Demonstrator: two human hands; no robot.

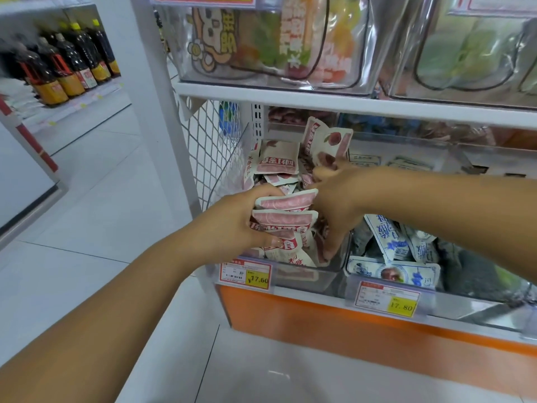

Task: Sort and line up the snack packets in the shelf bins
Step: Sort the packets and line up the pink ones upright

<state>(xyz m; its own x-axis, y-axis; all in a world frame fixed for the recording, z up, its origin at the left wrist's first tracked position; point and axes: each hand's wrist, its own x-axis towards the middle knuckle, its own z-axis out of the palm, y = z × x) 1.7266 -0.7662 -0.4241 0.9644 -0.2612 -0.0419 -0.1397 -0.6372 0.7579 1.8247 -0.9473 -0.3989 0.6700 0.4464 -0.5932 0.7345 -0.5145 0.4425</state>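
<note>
Left hand (238, 221) and right hand (338, 199) clench a stack of pink-and-white foil snack packets (283, 218) between their fingers (268, 194); uneven squeezing could buckle and scatter it.

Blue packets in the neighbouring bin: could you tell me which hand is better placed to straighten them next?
Probably the right hand: its forearm crosses just above the blue packets, while the left hand grips a stack of pink packets.

Off to the left, dark sauce bottles (69, 62) with yellow caps stand in rows. Pale floor tiles (96, 205) run beneath, past a white mesh panel (210, 146) and an orange plinth (334, 324).
</note>
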